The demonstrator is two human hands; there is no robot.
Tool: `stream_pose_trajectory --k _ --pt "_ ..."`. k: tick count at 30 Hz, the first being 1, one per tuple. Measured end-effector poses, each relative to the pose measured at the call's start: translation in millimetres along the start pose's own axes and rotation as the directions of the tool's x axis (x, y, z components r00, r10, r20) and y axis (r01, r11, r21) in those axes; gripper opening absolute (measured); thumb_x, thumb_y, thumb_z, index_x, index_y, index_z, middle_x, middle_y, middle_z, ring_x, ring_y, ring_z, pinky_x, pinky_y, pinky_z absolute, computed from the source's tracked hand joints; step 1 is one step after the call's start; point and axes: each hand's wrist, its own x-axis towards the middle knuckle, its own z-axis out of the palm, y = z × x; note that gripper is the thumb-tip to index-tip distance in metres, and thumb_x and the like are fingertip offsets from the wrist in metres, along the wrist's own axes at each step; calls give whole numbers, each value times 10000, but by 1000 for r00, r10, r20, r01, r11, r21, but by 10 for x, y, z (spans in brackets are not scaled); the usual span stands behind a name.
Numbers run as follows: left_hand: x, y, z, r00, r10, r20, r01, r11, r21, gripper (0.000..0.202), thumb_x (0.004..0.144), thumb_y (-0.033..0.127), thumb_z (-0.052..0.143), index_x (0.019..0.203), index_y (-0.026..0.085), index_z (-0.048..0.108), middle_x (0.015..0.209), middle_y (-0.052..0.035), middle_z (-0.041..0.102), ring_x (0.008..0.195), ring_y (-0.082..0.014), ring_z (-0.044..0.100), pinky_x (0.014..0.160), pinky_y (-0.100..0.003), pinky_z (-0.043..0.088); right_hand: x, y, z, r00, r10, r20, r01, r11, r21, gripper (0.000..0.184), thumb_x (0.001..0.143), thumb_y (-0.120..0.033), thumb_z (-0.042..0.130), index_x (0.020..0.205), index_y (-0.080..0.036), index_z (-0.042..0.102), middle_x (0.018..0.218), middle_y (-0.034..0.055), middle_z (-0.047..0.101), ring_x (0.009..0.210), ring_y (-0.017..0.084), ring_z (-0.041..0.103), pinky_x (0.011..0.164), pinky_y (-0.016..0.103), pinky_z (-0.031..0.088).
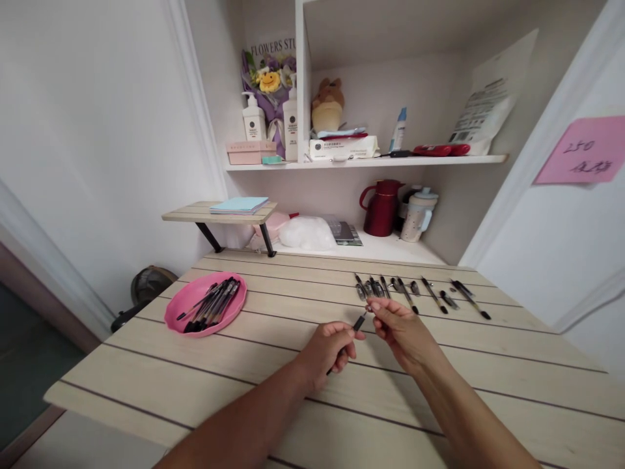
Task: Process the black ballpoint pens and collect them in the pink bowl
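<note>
My left hand (332, 345) is closed around a black pen (359, 322), its front end pointing up and to the right. Right at that end, my right hand (398, 329) pinches a small piece (368, 308) between thumb and fingertips; it is too small to name for sure. Behind the hands, several disassembled pen parts (374, 286) lie in a row, with dark barrels (434, 294) farther right. A pink round tray (170, 316) at the left holds a bundle of black pens (217, 303).
A small raised stand (188, 212) carries blue paper (239, 205) at the back left. Shelves behind the wooden table (273, 299) hold a red jug (382, 208), a light tumbler (418, 215), a plastic bag (307, 233) and pump bottles (254, 120).
</note>
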Motion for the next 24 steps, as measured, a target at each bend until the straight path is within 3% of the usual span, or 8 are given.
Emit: stream_pose_trajectory --k 9,16,21,24 --pt "29 -52 -27 1000 12 18 -13 1000 25 342 737 419 529 860 111 611 565 28 519 327 -22 313 335 -185 175 -21 25 37 1000 -8 28 11 997 -77 312 546 -329 785 779 -158 670 597 -17 535 468 54 396 404 186 280" --pt "6 -22 25 999 15 -51 -13 999 46 328 732 408 521 840 111 609 533 34 500 317 -28 308 326 -184 152 -6 88 20 999 -44 13 45 988 -150 342 529 -349 785 770 -144 654 596 -16 549 456 58 401 413 204 281" --pt "-4 -34 55 994 33 -106 -27 998 56 307 731 397 519 811 112 601 525 40 503 316 -21 297 339 -182 164 -27 112 25 997 -21 70 30 991 -128 340 516 -362 794 734 -151 640 540 -33 519 457 68 421 418 207 277" --pt "2 -37 50 993 50 -111 -44 998 54 287 726 398 524 761 119 584 530 39 508 324 -21 303 346 -182 174 -49 87 15 992 7 127 7 994 -109 378 551 -392 774 829 -162 664 614 -7 570 510 92 485 443 215 295"
